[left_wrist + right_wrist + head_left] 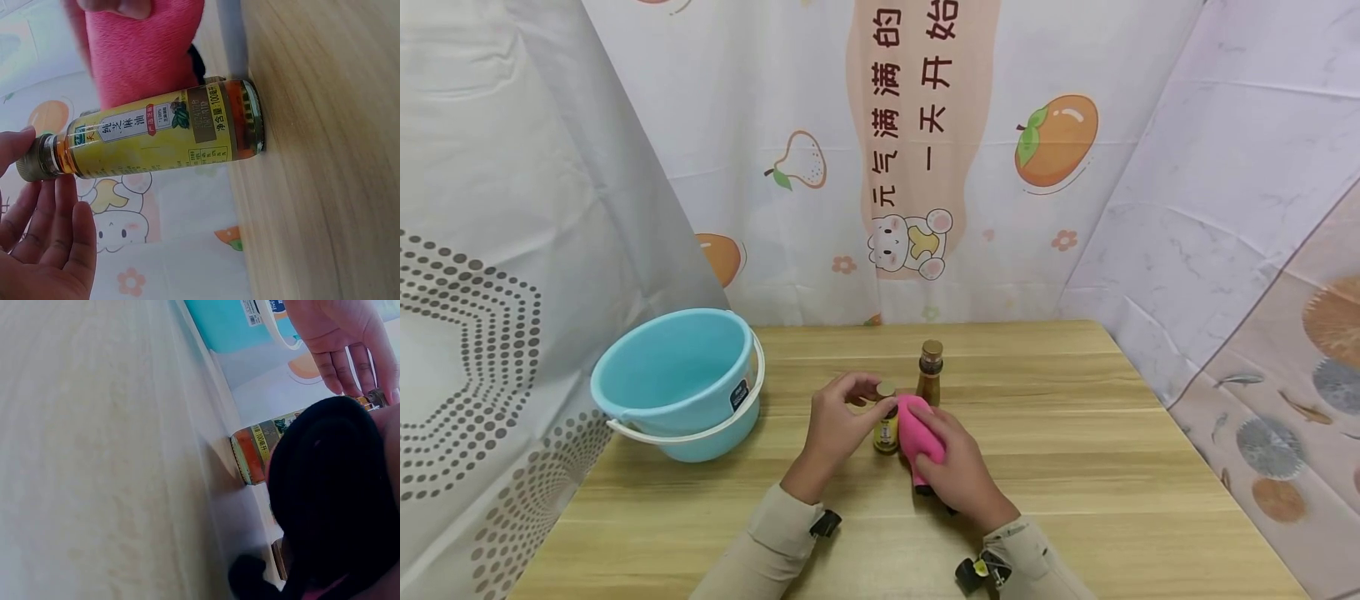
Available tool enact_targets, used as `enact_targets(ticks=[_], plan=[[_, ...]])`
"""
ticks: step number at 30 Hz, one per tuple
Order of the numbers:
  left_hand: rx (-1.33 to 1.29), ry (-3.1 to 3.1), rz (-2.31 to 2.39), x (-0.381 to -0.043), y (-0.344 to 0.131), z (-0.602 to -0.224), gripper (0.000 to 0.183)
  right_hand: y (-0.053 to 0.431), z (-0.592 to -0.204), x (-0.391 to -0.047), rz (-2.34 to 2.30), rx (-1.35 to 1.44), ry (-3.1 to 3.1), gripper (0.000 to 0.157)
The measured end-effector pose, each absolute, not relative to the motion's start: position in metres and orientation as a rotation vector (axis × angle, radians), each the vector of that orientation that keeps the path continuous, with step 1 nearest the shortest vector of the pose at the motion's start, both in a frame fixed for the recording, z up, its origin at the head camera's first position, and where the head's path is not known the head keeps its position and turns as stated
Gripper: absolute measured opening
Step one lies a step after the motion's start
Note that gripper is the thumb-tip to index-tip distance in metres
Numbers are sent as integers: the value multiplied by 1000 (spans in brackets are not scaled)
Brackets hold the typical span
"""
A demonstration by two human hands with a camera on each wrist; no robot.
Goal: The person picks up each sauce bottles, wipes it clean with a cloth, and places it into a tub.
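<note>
A small glass sesame oil bottle (150,134) with a yellow label and a gold-brown cap stands upright on the wooden table. My left hand (842,421) pinches it at the cap between thumb and fingers. My right hand (958,467) grips a soft, fuzzy pink thing (917,433) and holds it against the bottle's side. A rounded black part (334,481) of that thing fills much of the right wrist view. Behind it, a second bottle (931,367) with a brown-gold cap is partly hidden.
At the table's left stands a light blue bucket (673,371) with its white handle hanging down at the front. A printed curtain (805,242) hangs along the far edge of the wooden table (1075,467), with more curtains at both sides.
</note>
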State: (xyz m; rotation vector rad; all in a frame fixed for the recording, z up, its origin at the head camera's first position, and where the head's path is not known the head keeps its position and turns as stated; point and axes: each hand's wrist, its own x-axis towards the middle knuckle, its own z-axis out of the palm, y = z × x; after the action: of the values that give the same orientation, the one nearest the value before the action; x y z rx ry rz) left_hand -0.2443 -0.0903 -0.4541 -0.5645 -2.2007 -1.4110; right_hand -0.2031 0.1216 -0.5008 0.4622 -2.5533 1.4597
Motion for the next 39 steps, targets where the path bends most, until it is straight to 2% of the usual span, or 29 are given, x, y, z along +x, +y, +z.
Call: enact_targets(ticks=[18,39], plan=[[-574,-2188,-1453,-244,-90,-455,28,121,-495,-201,1534,517,-2378,75],[-567,-2201,-1456,-242,-89,-453,27,122,-498,-201,1491,419,-2608,74]])
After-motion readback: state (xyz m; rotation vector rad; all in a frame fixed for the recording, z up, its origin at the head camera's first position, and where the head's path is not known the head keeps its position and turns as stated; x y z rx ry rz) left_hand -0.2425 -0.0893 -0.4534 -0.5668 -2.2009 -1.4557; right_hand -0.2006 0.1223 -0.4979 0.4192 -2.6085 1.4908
